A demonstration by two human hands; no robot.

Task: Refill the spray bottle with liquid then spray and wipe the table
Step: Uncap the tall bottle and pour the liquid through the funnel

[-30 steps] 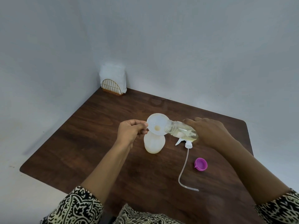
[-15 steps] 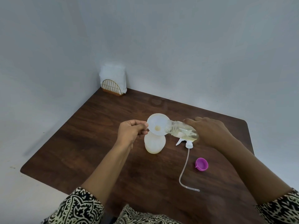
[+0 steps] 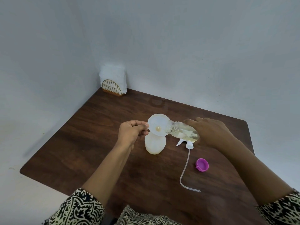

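Note:
A frosted white spray bottle point(image 3: 155, 146) stands open-necked in the middle of the dark wooden table point(image 3: 90, 137), with a white funnel point(image 3: 158, 124) in its mouth. My left hand point(image 3: 132, 133) pinches the funnel's left rim. My right hand point(image 3: 212, 132) grips a clear bottle point(image 3: 183, 131) of pale yellow liquid, tipped on its side with its mouth over the funnel. A little yellow liquid sits at the funnel's hole. The white spray head point(image 3: 188, 144) with its long tube lies on the table to the right of the spray bottle.
A purple cap point(image 3: 202, 164) lies at the right, near the tube. A gold wire holder with white napkins point(image 3: 113, 82) stands in the far left corner against the wall. Grey walls close off the table's left and far sides.

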